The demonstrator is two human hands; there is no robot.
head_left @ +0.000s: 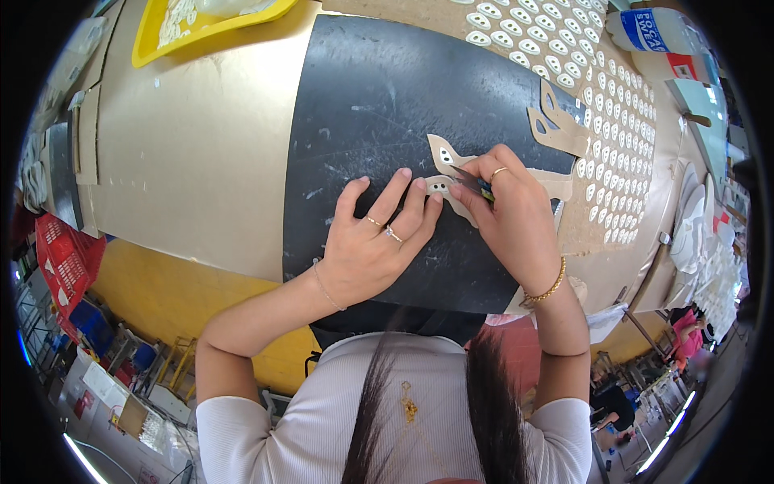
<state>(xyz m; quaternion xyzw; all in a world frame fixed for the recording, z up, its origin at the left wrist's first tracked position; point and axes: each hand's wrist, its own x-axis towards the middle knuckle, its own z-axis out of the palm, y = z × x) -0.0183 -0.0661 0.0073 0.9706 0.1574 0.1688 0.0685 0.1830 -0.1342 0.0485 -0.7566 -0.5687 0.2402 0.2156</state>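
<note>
Underneath, scuffed black mat (355, 105), left hand (372, 235) spread at curved beige cutout (459, 205), right hand (514, 211) pinching slim pointed tool (465, 174)

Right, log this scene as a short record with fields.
left hand: spread, fingertips at a tan piece bearing white ovals
right hand: gripping a dark pointed tool
work surface: black mat
mat's right edge: tan cut-outs with holes
upper left: yellow tray holding white items
upper right: rows of similar oval pieces
</note>
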